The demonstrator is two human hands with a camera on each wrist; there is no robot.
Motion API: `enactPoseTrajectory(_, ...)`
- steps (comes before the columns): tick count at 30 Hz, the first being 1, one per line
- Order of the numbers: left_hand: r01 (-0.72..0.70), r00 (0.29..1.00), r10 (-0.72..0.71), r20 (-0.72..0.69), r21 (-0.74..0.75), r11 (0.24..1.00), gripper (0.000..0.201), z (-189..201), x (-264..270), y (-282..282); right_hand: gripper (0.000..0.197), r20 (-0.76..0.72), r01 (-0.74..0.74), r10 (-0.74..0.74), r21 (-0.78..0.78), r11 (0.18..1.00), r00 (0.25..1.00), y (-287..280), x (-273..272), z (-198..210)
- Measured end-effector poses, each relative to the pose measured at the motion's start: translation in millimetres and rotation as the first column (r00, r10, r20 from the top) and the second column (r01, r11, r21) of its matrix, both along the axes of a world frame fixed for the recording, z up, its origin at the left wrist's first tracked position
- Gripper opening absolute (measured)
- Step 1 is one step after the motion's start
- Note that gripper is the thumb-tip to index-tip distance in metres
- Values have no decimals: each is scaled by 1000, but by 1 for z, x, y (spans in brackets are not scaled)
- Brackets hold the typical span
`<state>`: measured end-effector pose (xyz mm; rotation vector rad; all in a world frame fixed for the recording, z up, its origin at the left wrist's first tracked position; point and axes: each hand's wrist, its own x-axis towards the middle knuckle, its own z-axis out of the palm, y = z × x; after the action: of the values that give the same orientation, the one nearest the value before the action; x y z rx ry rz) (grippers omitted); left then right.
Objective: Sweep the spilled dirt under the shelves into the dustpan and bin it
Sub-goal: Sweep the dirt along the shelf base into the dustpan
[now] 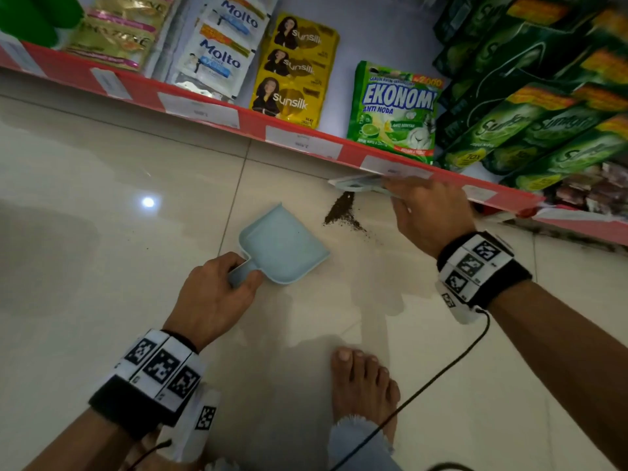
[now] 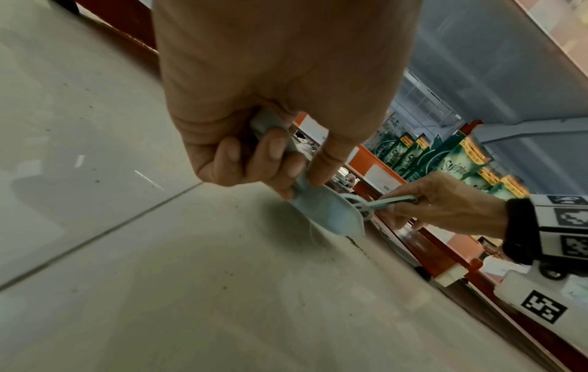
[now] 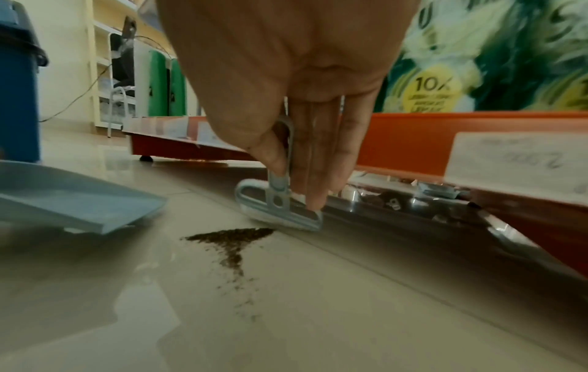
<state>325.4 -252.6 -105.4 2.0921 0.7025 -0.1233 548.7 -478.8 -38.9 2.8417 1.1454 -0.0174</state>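
Observation:
A light blue dustpan [image 1: 283,248] rests on the tiled floor, its lip tilted slightly up and facing the shelf. My left hand [image 1: 217,290] grips its short handle [image 2: 286,148]. A streak of dark dirt [image 1: 341,214] lies on the tile just right of the pan's mouth, also seen as a small heap [image 3: 234,239]. My right hand [image 1: 430,212] holds a small pale blue hand brush [image 1: 360,183] by its handle, with the brush head [image 3: 281,216] down at the floor by the shelf's lower edge, just behind the dirt.
A red shelf edge [image 1: 238,122] with price labels runs diagonally above the floor, stocked with sachets and green detergent packs [image 1: 396,112]. My bare foot [image 1: 365,385] stands behind the hands. A blue bin [image 3: 17,83] stands far left in the right wrist view.

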Motion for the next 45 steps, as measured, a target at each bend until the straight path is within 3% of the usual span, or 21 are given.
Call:
enactPoseTrajectory(2, 6, 1000, -6, 3, -8, 1000, 32, 2, 4, -3, 26, -110, -18, 8, -84, 996, 994, 8, -8, -4)
enactPoseTrajectory(5, 5, 1000, -5, 7, -26, 1000, 30, 4, 6, -6, 23, -234, -89, 67, -85, 992, 970, 10, -27, -5)
enactPoseTrajectory(9, -5, 1000, 5, -5, -36, 999, 30, 6, 5, -9, 30, -188, -90, 86, -16, 996, 978, 3, -45, 0)
enactPoseTrajectory(14, -4, 1000, 4, -15, -26, 1000, 28, 6, 6, -12, 23, 15, 141, -143, 99, 985, 990, -15, -32, 13)
enactPoseTrajectory(16, 9, 1000, -9, -14, -16, 1000, 28, 6, 5, -13, 25, 81, 274, -277, 46, 960, 957, -21, -27, 13)
enactPoseTrajectory(18, 24, 1000, -25, -18, -22, 999, 28, 5, 5, -15, 28, 58, 352, -350, -33, 935, 935, -22, -28, 7)
enactPoseTrajectory(21, 44, 999, -44, -18, -27, 999, 27, 5, 5, -19, 29, -26, 320, -322, -54, 946, 946, -8, -44, -7)
enactPoseTrajectory(25, 48, 999, -49, -7, -40, 998, 26, 5, 3, -20, 32, -92, 236, -228, 88, 968, 969, 23, -68, -13)
enactPoseTrajectory(29, 22, 1000, -23, -7, -55, 998, 27, 5, -1, -14, 36, -87, 235, -223, 158, 959, 971, 24, -66, -7)
enactPoseTrajectory(32, -7, 1000, 7, 1, -61, 998, 28, 4, -6, -8, 35, 59, 289, -309, 223, 931, 949, 3, -49, 2)
enactPoseTrajectory(35, -34, 999, 34, -5, -53, 998, 28, 3, -9, -3, 36, 145, 399, -409, 98, 912, 901, -16, -33, 4)
enactPoseTrajectory(39, -10, 1000, 9, -13, -51, 999, 29, 3, -9, -5, 36, 53, 417, -415, -50, 907, 908, -12, -42, -6)
enactPoseTrajectory(45, 30, 999, -30, -15, -27, 999, 29, 3, -7, -9, 30, -125, 265, -251, 106, 959, 960, 37, -88, -14)
